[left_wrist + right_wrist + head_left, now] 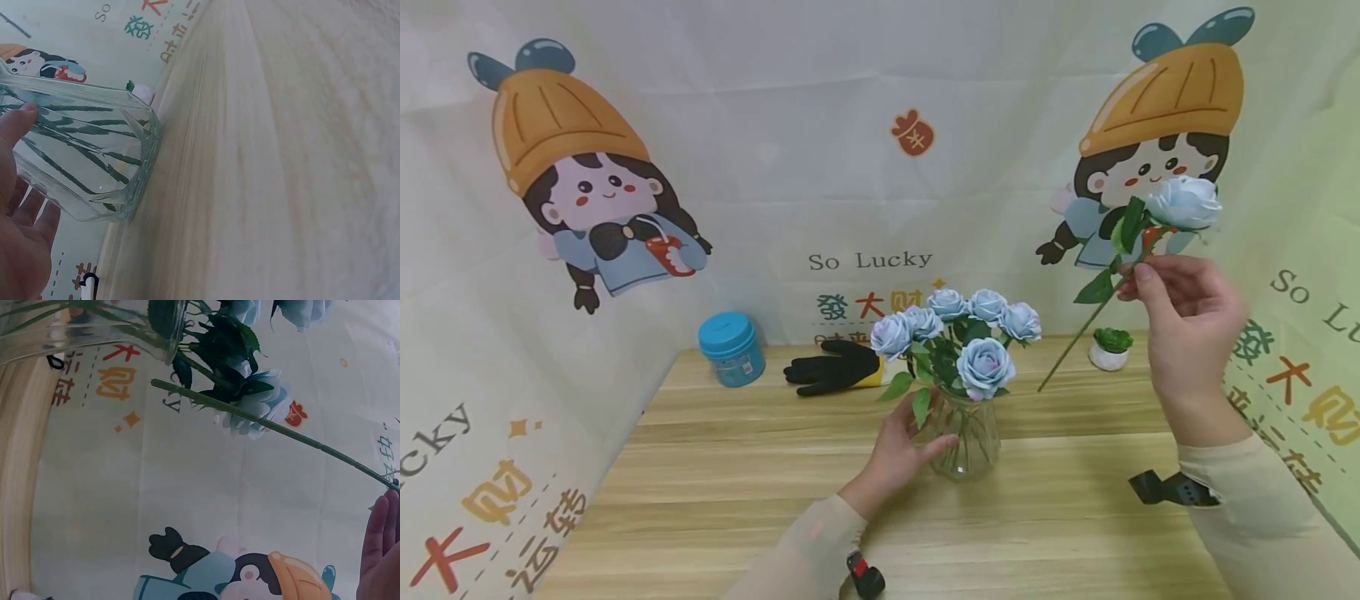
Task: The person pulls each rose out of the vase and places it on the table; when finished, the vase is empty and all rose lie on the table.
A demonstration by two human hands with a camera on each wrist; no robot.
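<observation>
A clear glass vase stands on the table, holding several pale blue artificial roses. My left hand grips its left side, thumb in front and fingers behind; the left wrist view shows green stems through the glass. Up to the right, my right hand pinches the stem of a single pale blue rose. That rose's bloom points up, and its stem slants down toward the vase, the lower end apart from it. In the right wrist view the bare stem crosses before the bouquet.
A blue lidded tub stands at the back left. Between it and the vase lies a black glove with a yellow part. At the back right sits a small potted plant. A printed cloth hangs behind the wooden table.
</observation>
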